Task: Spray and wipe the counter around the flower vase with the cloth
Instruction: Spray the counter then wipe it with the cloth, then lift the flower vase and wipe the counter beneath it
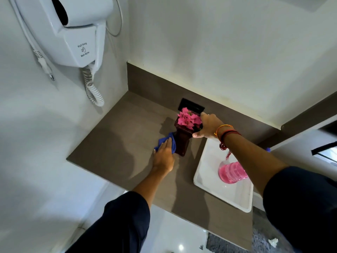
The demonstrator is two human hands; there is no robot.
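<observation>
The left grip (163, 155) lies flat, fingers spread open, pressing the blue cloth (165, 141) onto the brown surface (113, 141). Touching the cloth's right edge stands the dark wooden flower vase (183, 141), filled with pink blooms (189, 119). The right grip (209, 127) is closed around the vase's rim from the right, thumb on the near side. Below that wrist, a white tray (228, 194) rests on the surface, carrying a spray bottle (232, 172) of pink liquid, partly hidden by the forearm. A white wall-mounted hair dryer (76, 31) hangs far up-left of the left grip.
</observation>
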